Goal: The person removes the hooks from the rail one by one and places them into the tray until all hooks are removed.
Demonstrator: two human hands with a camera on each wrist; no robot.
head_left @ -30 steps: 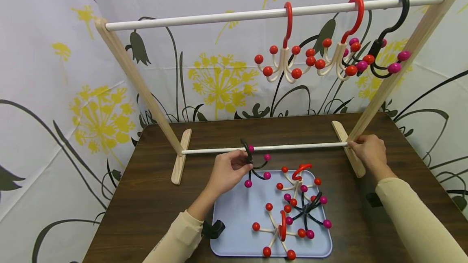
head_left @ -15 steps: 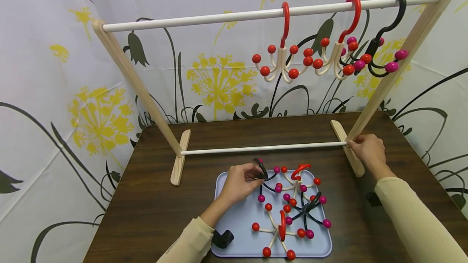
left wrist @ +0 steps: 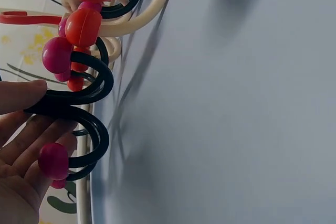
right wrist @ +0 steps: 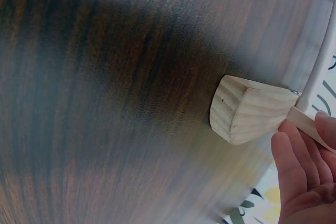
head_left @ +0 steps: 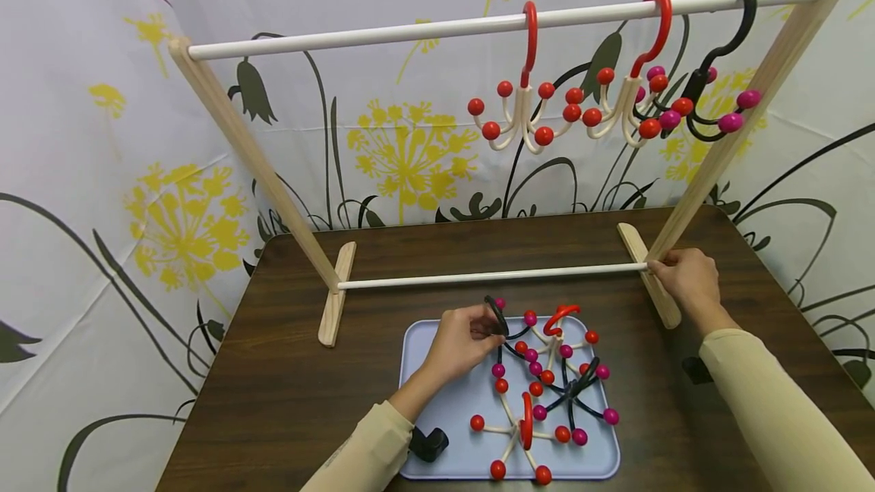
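My left hand (head_left: 461, 340) pinches the stem of a black multi-arm hanger (left wrist: 102, 135) with magenta ball tips. It holds this hanger upright over the back part of the pale blue tray (head_left: 427, 382); whether its arms touch the tray, I cannot tell. Close by in the tray lie a cream hanger with a red hook (head_left: 562, 319), another black hanger (head_left: 573, 392) and a second red-hooked cream hanger (head_left: 526, 424) at the front. My right hand (head_left: 687, 287) grips the foot of the rack's right wooden post (head_left: 724, 150), thumb and fingers around it in the right wrist view.
A white top rail (head_left: 362, 37) carries two red-hooked cream hangers (head_left: 525, 108) and one black hanger (head_left: 697, 86) toward its right end. A lower white bar (head_left: 424, 280) joins the wooden feet (head_left: 335, 313) behind the tray. All stand on a dark wooden table (head_left: 273, 401) before a flowered curtain.
My left hand has carried the black hanger from near the lower bar forward, down and to the right, over the tray beside the other hangers. My right hand keeps its grip on the post.
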